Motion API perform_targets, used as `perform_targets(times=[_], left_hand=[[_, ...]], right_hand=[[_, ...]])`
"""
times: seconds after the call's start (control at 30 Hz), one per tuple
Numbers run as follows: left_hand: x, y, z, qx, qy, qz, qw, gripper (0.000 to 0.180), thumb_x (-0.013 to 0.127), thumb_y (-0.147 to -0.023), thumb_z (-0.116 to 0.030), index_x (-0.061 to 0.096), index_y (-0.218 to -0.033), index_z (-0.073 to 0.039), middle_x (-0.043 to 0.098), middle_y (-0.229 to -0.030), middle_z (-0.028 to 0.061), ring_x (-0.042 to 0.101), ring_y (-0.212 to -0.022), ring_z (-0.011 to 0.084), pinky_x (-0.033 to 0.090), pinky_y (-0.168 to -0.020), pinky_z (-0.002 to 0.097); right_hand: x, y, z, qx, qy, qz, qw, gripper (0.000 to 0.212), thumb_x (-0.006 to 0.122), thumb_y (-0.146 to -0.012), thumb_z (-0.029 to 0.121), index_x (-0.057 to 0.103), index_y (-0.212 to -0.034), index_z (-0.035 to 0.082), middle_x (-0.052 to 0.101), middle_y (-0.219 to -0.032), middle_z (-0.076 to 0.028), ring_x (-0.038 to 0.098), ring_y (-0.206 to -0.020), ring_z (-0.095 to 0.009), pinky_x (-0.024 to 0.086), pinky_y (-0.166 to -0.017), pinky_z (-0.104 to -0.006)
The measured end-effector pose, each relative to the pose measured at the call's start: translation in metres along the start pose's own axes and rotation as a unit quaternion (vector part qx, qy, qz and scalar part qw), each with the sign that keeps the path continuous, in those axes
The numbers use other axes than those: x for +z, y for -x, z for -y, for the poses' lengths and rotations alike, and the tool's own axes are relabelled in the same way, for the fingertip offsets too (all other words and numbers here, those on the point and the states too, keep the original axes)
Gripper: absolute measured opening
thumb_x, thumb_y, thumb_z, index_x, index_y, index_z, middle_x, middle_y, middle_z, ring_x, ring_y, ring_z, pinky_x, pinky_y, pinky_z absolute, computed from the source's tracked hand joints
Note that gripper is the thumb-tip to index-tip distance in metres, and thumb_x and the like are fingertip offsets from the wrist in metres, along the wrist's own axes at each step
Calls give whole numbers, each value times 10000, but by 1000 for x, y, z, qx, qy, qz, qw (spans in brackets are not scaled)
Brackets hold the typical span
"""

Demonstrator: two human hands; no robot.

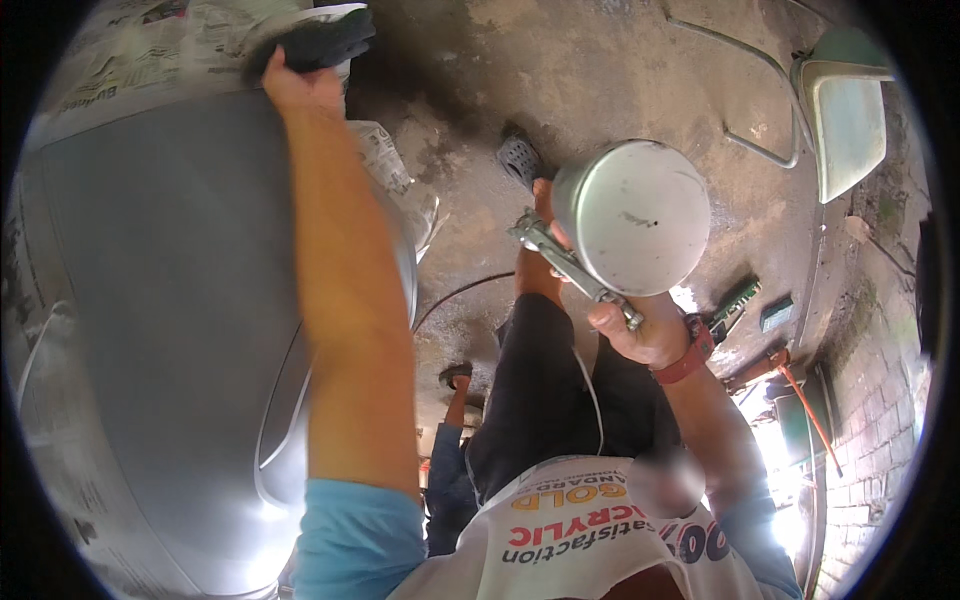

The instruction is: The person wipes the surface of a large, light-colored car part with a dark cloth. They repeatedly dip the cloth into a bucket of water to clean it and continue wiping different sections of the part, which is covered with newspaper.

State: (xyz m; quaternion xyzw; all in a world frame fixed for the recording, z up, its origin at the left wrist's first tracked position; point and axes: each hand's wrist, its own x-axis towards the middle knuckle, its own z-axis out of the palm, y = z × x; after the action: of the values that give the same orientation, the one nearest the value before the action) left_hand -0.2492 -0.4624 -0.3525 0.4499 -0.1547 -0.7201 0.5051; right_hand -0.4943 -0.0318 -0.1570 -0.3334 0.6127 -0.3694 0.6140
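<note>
My left hand (308, 88) reaches to the far left, at the edge of a grey panel (170, 220). It is closed on a dark, cloth-like thing (322, 42), which lies against the newspaper covering (170, 50) and hides most of my fingers. In my right hand (650, 335), right of centre, is a metal spray gun (575, 265), gripped by its body. Its large round cup (645, 215) faces up with a whitish, spotted top and covers part of the gun.
A curved metal tube (750, 50) and a pale-green chair part (850, 125) lie at the far right. A green brush (738, 298) is beside my right wrist. A thin dark hose (465, 295) crosses the concrete floor (450, 150). Another person's leg (457, 405) shows below centre.
</note>
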Motion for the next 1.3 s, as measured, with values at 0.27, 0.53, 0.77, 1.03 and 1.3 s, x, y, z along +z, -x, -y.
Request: perform_targets(times=[0.27,0.53,0.77,1.03,1.3], left_hand=[[58,42,9,21,-979,203,-17,480,571,-989,-291,659,-1414,-85,640,-1452,144,579,-1382,338,346,-1211,632],[-52,195,69,-33,-947,310,-83,408,538,-1015,-244,725,-1338,-79,691,-1367,141,563,-1370,322,285,-1173,593],[-137,371,95,-238,-915,242,220,421,536,-1024,-347,656,-1340,-95,696,-1352,189,645,-1315,346,469,-1102,515],[-171,674,89,-443,-764,-15,469,604,564,-966,-422,531,-1428,-34,672,-1332,326,626,-1270,514,480,-1081,588],[-170,920,173,-468,-614,-176,611,616,605,-929,-377,525,-1435,-34,686,-1279,345,639,-1256,502,495,-1081,563]], right_hand=[[7,-16,-1,10,32,29,999,513,639,-1011,556,745,-1231,106,745,-1151,-166,682,-1081,-407,386,-1073,-549],[3,-1,-3,-134,34,-15,990,469,701,-1008,461,713,-1231,49,751,-1035,-186,728,-949,-379,459,-874,-462],[-22,35,10,-147,30,105,983,541,644,-1055,440,651,-1386,13,753,-1131,-237,731,-1043,-416,547,-948,-449],[4,46,8,-68,99,232,965,547,547,-1083,539,610,-1525,222,770,-1195,-181,747,-1059,-367,547,-990,-464],[45,40,19,-123,123,185,967,537,583,-1082,508,600,-1539,226,781,-1064,-139,755,-1003,-243,571,-920,-386]])
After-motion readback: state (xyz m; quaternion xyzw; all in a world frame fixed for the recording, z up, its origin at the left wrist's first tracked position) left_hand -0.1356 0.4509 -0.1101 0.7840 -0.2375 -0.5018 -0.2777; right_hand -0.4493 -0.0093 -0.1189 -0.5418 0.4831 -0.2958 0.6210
